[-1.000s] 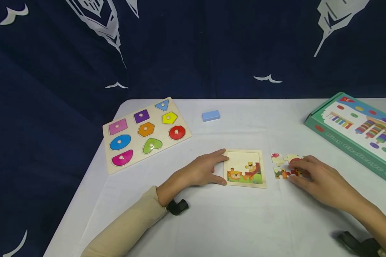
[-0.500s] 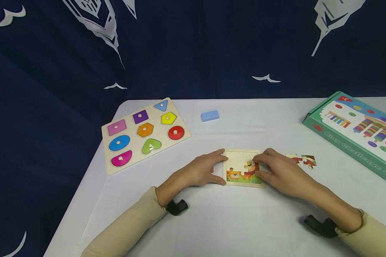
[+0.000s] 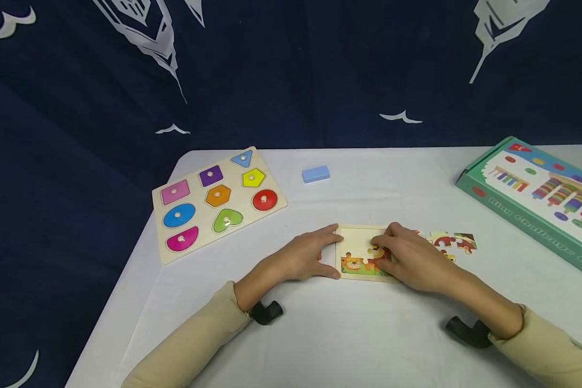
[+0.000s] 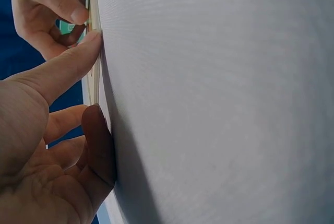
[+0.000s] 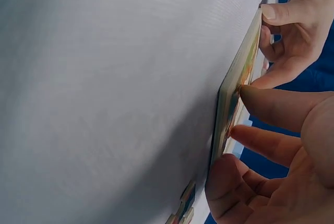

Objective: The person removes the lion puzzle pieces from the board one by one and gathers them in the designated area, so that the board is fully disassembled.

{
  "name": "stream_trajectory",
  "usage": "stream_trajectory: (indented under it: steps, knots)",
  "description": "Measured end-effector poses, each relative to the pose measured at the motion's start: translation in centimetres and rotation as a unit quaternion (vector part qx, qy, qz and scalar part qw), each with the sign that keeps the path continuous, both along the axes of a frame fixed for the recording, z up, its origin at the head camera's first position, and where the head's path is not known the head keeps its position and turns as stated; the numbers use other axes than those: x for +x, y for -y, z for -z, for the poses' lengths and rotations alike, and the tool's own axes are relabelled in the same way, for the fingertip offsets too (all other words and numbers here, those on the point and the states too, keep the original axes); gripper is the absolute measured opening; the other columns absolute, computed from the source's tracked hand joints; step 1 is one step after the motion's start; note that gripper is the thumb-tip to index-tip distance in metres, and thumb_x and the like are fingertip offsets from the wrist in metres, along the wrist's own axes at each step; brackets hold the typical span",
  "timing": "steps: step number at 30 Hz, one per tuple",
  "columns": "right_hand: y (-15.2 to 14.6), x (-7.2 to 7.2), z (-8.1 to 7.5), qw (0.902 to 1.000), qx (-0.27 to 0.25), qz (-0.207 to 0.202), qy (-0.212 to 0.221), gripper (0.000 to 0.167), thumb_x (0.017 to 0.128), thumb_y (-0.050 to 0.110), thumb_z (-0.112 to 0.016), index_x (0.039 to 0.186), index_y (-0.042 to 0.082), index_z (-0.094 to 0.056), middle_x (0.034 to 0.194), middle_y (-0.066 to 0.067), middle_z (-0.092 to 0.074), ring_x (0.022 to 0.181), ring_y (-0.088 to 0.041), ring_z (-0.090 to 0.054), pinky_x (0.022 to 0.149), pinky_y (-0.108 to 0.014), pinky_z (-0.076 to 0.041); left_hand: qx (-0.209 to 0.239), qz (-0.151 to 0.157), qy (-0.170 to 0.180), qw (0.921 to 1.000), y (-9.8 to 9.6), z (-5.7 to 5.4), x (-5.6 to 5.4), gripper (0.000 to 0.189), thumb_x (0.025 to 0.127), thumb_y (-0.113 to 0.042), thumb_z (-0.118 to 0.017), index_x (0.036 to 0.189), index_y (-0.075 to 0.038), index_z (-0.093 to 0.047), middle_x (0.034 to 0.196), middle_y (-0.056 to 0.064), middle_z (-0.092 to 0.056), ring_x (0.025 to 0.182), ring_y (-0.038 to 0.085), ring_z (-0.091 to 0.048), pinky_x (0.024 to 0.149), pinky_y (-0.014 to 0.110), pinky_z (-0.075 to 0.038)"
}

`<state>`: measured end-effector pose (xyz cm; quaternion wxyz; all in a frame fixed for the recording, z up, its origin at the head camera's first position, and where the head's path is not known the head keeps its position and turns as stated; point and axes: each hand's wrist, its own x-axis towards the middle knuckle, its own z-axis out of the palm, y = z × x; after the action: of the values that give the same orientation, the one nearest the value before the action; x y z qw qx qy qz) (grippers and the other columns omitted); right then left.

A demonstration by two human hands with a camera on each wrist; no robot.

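A square wooden puzzle frame (image 3: 365, 227) lies flat on the table with animal picture pieces along its bottom and right. My left hand (image 3: 304, 256) holds its left side, the thumb at the near corner and fingers at the far corner. Over the frame's right part, my right hand (image 3: 414, 260) pinches a puzzle piece (image 3: 377, 252) between thumb and index finger; the hand partly hides it. In the right wrist view, these fingertips touch the surface inside the frame. Loose puzzle pieces (image 3: 465, 243) lie right of the frame, some behind my right hand.
A wooden shape board (image 3: 244, 208) with knobbed coloured shapes lies at the left. A small blue block (image 3: 316, 174) rests near the far edge. The green toy box (image 3: 524, 213) takes up the right side. A dark patterned cloth (image 3: 271, 75) hangs behind the table.
My right hand has moved left from the loose pieces to the frame, then slightly further left over it. My left hand stays at the frame's left side.
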<state>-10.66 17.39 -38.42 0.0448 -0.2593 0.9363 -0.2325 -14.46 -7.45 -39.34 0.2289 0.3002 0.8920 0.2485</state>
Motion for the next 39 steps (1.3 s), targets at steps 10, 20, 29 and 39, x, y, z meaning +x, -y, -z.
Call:
stream_trajectory:
  steps: [10, 20, 29, 39]
  knots:
    - [0.05, 0.02, 0.28, 0.9999, -0.011, 0.005, -0.002, 0.035, 0.082, 0.010, -0.080, 0.114, 0.000, -0.068, 0.094, -0.003, -0.053, 0.074, -0.012, -0.047, 0.064, -0.030, -0.042, 0.001, -0.001, -0.001, 1.0000, 0.04, -0.10, 0.02, 0.074, 0.081, -0.031, -0.083, 0.144, -0.010, -0.050, 0.160, 0.004, -0.028, 0.072, 0.009, -0.052, 0.066, 0.020, -0.043]
    - [0.34, 0.28, 0.35, 0.9995, -0.015, 0.020, -0.018, 0.036, 0.080, 0.007, -0.081, 0.112, 0.001, -0.068, 0.096, -0.006, -0.053, 0.074, -0.013, -0.048, 0.065, -0.031, -0.043, -0.001, 0.001, -0.004, 1.0000, 0.11, -0.05, 0.00, 0.074, 0.081, -0.032, -0.083, 0.144, -0.010, -0.050, 0.160, 0.004, -0.028, 0.072, 0.009, -0.053, 0.067, 0.020, -0.043]
    - [0.56, 0.44, 0.19, 0.9997, -0.005, 0.024, -0.009, 0.035, 0.082, 0.008, -0.080, 0.114, 0.000, -0.066, 0.101, -0.008, -0.058, 0.074, -0.014, -0.052, 0.065, -0.033, -0.046, 0.003, 0.000, -0.003, 1.0000, 0.10, 0.03, 0.07, 0.074, 0.081, -0.031, -0.083, 0.144, -0.010, -0.051, 0.160, 0.005, -0.028, 0.074, 0.009, -0.053, 0.067, 0.020, -0.044]
    - [0.83, 0.50, -0.06, 0.9996, 0.008, 0.022, -0.019, 0.036, 0.080, 0.005, -0.080, 0.113, -0.001, -0.066, 0.100, -0.008, -0.056, 0.074, -0.015, -0.052, 0.066, -0.033, -0.047, -0.001, 0.001, -0.004, 1.0000, 0.00, 0.09, 0.03, 0.074, 0.081, -0.031, -0.083, 0.144, -0.011, -0.050, 0.161, 0.004, -0.027, 0.073, 0.009, -0.053, 0.066, 0.020, -0.043]
